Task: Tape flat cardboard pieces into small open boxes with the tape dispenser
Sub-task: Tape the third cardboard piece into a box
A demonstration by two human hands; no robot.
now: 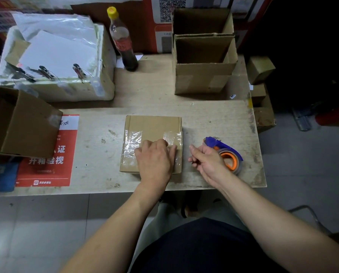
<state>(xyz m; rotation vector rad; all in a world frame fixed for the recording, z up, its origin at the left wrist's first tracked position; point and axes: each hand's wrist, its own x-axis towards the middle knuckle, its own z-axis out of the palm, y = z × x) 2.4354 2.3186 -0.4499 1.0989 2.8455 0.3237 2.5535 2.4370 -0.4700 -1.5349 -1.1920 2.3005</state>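
Observation:
A small brown cardboard box [153, 125] lies on the wooden table [214, 119] with a strip of clear tape [133, 141] across its top. My left hand [155, 160] rests on the box's near right part, knuckles up, fingers curled down onto the taped surface. A tape dispenser [226, 152] with a blue body and an orange-cored roll sits on the table to the right of the box. My right hand [208, 160] hovers just left of the dispenser, fingers loosely extended and holding nothing; it hides part of the roll.
Two open cardboard boxes [202, 75] stand at the back right. A dark bottle with a yellow cap [123, 42] is at back centre, a white foam box [56, 79] with clips at back left. A cardboard box [21, 123] and a red poster [46, 154] lie at the left.

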